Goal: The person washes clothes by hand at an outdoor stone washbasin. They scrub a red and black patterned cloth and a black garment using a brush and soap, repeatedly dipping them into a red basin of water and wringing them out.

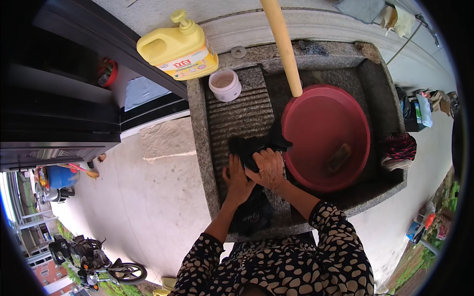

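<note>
While both hands press on cloth [249, 148] | left hand [237, 180], right hand [269, 167] together, clamped on it | risk: wet cloth may slide off washboard [242, 111] into basin [326, 135].

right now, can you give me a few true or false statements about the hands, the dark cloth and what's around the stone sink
1. Both hands, left hand and right hand, press on the dark cloth. True.
2. The dark cloth lies inside the red basin. False: it lies on the ribbed washboard, beside the basin.
3. A brush lies in the red basin. True.
4. The yellow jug stands inside the basin. False: it stands on the ledge beyond the stone sink's far left corner.
5. The white tub sits at the washboard's far end. True.
</note>
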A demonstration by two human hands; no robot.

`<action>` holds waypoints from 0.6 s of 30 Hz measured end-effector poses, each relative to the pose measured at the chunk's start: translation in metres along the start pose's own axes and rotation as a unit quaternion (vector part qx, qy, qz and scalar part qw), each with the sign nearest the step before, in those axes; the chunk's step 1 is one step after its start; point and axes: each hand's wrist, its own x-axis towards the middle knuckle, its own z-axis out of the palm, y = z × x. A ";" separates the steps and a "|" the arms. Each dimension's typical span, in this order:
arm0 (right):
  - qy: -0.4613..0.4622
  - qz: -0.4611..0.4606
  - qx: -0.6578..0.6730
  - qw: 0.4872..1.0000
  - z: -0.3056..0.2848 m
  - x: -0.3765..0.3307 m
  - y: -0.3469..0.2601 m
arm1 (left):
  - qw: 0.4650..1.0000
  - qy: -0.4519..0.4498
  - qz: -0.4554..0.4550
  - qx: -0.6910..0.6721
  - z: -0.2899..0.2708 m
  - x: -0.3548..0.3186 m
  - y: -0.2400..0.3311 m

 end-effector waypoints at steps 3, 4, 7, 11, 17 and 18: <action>0.045 -0.116 -0.023 0.992 0.016 0.044 0.036 | 1.000 -0.014 0.012 0.023 0.006 0.008 -0.003; 0.057 -0.040 -0.074 0.995 0.020 0.071 0.052 | 0.999 -0.024 0.015 0.028 0.010 0.006 -0.001; 0.064 0.078 -0.135 0.986 0.023 0.112 0.062 | 0.999 -0.039 0.025 0.014 0.009 0.003 0.001; 0.029 0.092 0.105 0.990 0.025 0.079 0.023 | 0.999 -0.035 0.022 0.002 0.002 0.003 -0.004; 0.048 -0.026 0.062 0.997 0.021 0.022 0.003 | 0.974 -0.184 -0.044 0.124 -0.011 0.009 0.006; 0.053 -0.005 -0.008 0.999 0.020 0.050 0.020 | 0.996 -0.067 0.010 0.055 0.001 0.004 -0.001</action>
